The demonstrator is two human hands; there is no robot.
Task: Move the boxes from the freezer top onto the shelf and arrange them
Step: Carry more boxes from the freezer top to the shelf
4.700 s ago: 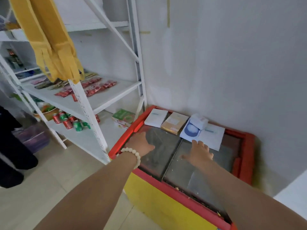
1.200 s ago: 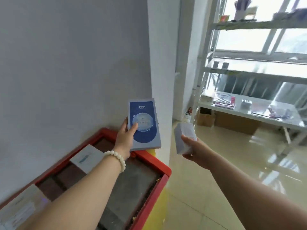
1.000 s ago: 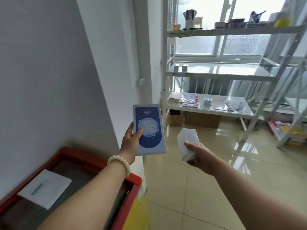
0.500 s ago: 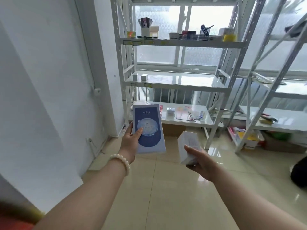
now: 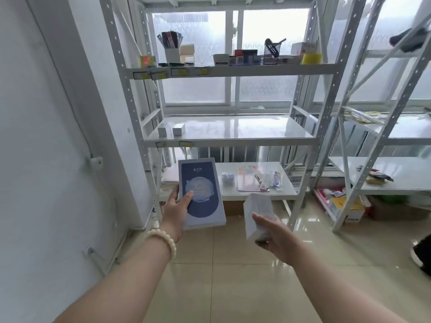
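Two held boxes (image 5: 200, 192), two small white boxes (image 5: 171, 129) on the shelf (image 5: 233, 142).

Lettering on the white box (image 5: 257, 214) blurred; dark shoe (image 5: 422, 255) cropped at right edge; top-shelf items (image 5: 242, 57) too small to identify.

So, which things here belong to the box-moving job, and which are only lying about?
Belong to the job:
- blue flat box in the left hand
- white box in the right hand
- middle shelf with two small white boxes

Lying about:
- pen holders
- yellow container
- packets
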